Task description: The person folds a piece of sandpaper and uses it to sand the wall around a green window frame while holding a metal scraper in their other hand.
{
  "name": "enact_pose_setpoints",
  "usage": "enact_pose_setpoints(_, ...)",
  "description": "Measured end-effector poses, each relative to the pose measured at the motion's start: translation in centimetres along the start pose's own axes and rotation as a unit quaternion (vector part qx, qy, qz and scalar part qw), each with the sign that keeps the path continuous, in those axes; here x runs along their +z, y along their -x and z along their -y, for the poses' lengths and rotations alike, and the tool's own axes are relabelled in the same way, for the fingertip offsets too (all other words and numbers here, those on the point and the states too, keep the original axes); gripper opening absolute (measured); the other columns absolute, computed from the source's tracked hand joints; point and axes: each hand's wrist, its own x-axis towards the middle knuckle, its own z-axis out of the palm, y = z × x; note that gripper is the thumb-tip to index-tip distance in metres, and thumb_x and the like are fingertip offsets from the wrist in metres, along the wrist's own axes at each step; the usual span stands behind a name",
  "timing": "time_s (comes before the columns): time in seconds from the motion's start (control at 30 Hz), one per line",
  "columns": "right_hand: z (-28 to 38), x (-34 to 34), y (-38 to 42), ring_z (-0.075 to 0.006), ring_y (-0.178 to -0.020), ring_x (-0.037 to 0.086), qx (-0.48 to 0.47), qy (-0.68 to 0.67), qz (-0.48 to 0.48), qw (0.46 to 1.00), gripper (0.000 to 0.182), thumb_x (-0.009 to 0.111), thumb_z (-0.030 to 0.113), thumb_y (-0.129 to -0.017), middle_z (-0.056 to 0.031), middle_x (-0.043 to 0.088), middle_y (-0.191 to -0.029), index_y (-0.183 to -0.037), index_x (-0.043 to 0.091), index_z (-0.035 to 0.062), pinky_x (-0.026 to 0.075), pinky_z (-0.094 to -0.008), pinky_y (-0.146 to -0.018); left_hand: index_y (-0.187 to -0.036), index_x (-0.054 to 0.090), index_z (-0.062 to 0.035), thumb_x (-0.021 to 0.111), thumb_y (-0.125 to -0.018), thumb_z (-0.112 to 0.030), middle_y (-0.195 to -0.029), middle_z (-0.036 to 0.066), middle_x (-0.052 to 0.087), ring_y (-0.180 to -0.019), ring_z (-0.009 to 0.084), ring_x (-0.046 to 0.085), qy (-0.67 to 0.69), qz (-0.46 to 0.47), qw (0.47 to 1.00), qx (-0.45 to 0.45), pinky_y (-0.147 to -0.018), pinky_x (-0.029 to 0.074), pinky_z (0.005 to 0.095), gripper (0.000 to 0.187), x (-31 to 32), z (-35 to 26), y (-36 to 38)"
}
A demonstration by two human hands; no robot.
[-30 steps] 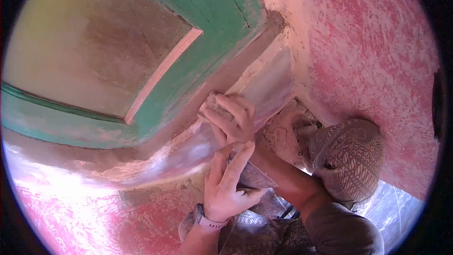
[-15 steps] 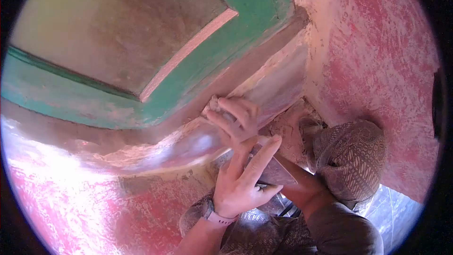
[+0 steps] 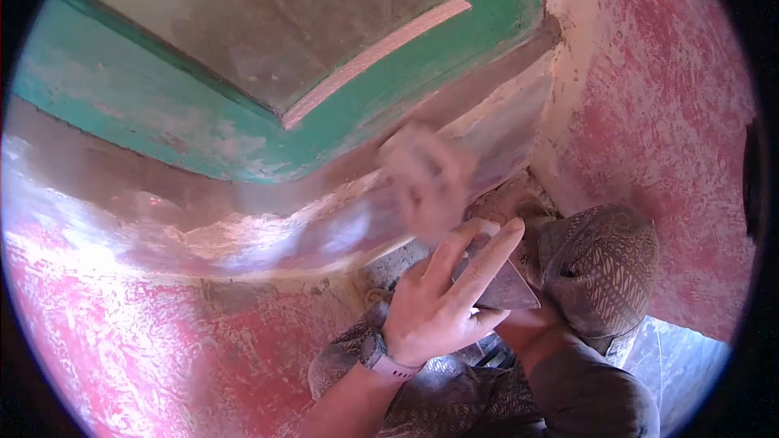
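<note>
My left hand (image 3: 430, 308), wearing a watch (image 3: 375, 350) on a pale strap, is closed on a thin, stiff-looking brown sheet (image 3: 510, 288) with a straight edge and a pointed corner. Two of its fingers lie stretched across the sheet, and the thumb shows near its lower edge. Beyond it, my right hand (image 3: 426, 178) is smeared by motion at the rough ledge (image 3: 324, 215) below the green frame (image 3: 341, 126). Its fingertips are at the ledge's upper edge; whether anything is between them cannot be made out.
A dull panel (image 3: 284, 24) sits inside the green frame. Red patchy walls (image 3: 649, 89) meet at a corner on the right. My patterned knee (image 3: 604, 268) is close to that wall, and a bluish floor (image 3: 682, 365) shows at lower right.
The view has shifted, so the frame appears higher and further right. My right hand has gone from sharp to blurred along the ledge. My left hand still holds the brown sheet.
</note>
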Motion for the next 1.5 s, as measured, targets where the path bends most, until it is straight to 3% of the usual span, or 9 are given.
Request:
enact_pose_setpoints(0.17, -1.0, -1.4, -3.5, -0.0335, -0.128, 0.058, 0.06, 0.14, -0.152, 0.977, 0.045, 0.083, 0.018, -0.094, -0.009, 0.059, -0.148, -0.137, 0.076, 0.0256, 0.045, -0.051, -0.105, -0.152, 0.066, -0.0123, 0.101, -0.055, -0.012, -0.138, 0.017, 0.066, -0.119, 0.0374, 0.071, 0.002, -0.028, 0.999, 0.016, -0.097, 0.062, 0.0463, 0.103, -0.7, 0.1, 0.7)
enact_pose_setpoints(0.37, 4.4, 0.4, 0.2, -0.0339, -0.132, 0.057, -0.015, 0.071, 0.026, 0.997, 0.039, 0.082, 0.015, -0.096, -0.0115, 0.06, -0.148, -0.134, 0.079, 0.0204, 0.043, -0.0516, -0.11, -0.158, 0.06, -0.0146, 0.1, -0.057, -0.013, -0.139, 0.014, 0.063, -0.116, 0.036, 0.072, -0.008, -0.026, 0.999, 0.039, -0.094, 0.064, 0.046, 0.109, -0.7, 0.3, 0.6)
enact_pose_setpoints(0.57, 0.1, -1.9, -4.1, -0.0327, -0.135, 0.058, 0.076, 0.139, -0.136, 0.978, 0.036, 0.08, 0.015, -0.098, -0.011, 0.061, -0.148, -0.134, 0.079, 0.0203, 0.042, -0.0524, -0.111, -0.158, 0.06, -0.0147, 0.1, -0.058, -0.009, -0.14, 0.015, 0.063, -0.121, 0.0372, 0.07, 0.027, -0.03, 0.999, 0.023, -0.097, 0.063, 0.0469, 0.107, -1.2, -0.2, 1.3)
enact_pose_setpoints(0.77, 5.5, 0.0, -0.5, -0.0361, -0.136, 0.057, -0.019, 0.077, 0.053, 0.995, 0.038, 0.075, 0.011, -0.1, -0.0147, 0.063, -0.144, -0.137, 0.076, 0.0149, 0.043, -0.0508, -0.116, -0.16, 0.058, -0.0152, 0.099, -0.059, -0.011, -0.14, 0.016, 0.063, -0.119, 0.0381, 0.071, 0.023, -0.029, 0.998, 0.047, -0.096, 0.063, 0.0473, 0.108, -0.9, 0.0, 0.8)
enact_pose_setpoints(1.0, -0.8, -2.7, -3.8, -0.0381, -0.141, 0.053, 0.102, 0.162, -0.111, 0.975, 0.038, 0.07, 0.016, -0.105, -0.0173, 0.06, -0.153, -0.142, 0.073, 0.0114, 0.041, -0.0516, -0.12, -0.168, 0.047, -0.0165, 0.096, -0.067, -0.018, -0.143, 0.015, 0.059, -0.116, 0.038, 0.071, 0.008, -0.026, 0.999, 0.042, -0.096, 0.063, 0.0457, 0.112, -1.2, 0.6, 1.6)
enact_pose_setpoints(1.2, 4.1, -0.3, 0.9, -0.0405, -0.141, 0.051, -0.01, 0.131, 0.085, 0.988, 0.038, 0.07, 0.013, -0.104, -0.0174, 0.057, -0.155, -0.142, 0.072, 0.0089, 0.036, -0.0578, -0.122, -0.17, 0.045, -0.0203, 0.096, -0.068, -0.023, -0.145, 0.011, 0.059, -0.122, 0.0331, 0.071, 0.01, -0.03, 0.998, 0.052, -0.093, 0.067, 0.0426, 0.114, -0.2, 0.0, 1.3)
enact_pose_setpoints(1.3, 4.0, -0.5, 0.0, -0.038, -0.135, 0.058, 0.007, 0.142, 0.078, 0.987, 0.041, 0.076, 0.018, -0.102, -0.0193, 0.059, -0.151, -0.143, 0.074, 0.0144, 0.041, -0.0551, -0.114, -0.17, 0.045, -0.0228, 0.097, -0.068, -0.024, -0.145, 0.009, 0.059, -0.119, 0.0316, 0.072, -0.019, -0.014, 0.998, 0.051, -0.089, 0.068, 0.0413, 0.115, 0.4, -0.1, 1.2)
enact_pose_setpoints(1.4, 1.0, -0.6, -2.5, -0.037, -0.129, 0.06, 0.024, 0.14, -0.09, 0.986, 0.044, 0.078, 0.017, -0.1, -0.016, 0.059, -0.152, -0.143, 0.074, 0.0188, 0.042, -0.0531, -0.109, -0.17, 0.045, -0.0246, 0.097, -0.066, -0.025, -0.144, 0.008, 0.061, -0.115, 0.0299, 0.074, -0.016, -0.02, 0.998, 0.05, -0.086, 0.068, 0.0404, 0.116, 0.1, -0.1, 1.4)
enact_pose_setpoints(1.5, 2.5, -0.6, -2.8, -0.0376, -0.139, 0.053, 0.076, 0.19, -0.045, 0.978, 0.043, 0.078, 0.01, -0.099, -0.0187, 0.056, -0.15, -0.142, 0.074, 0.0109, 0.047, -0.048, -0.112, -0.17, 0.046, -0.0233, 0.097, -0.065, -0.024, -0.144, 0.009, 0.061, -0.109, 0.0285, 0.076, -0.015, -0.033, 0.998, 0.047, -0.084, 0.068, 0.0397, 0.117, -0.2, -0.2, 1.5)
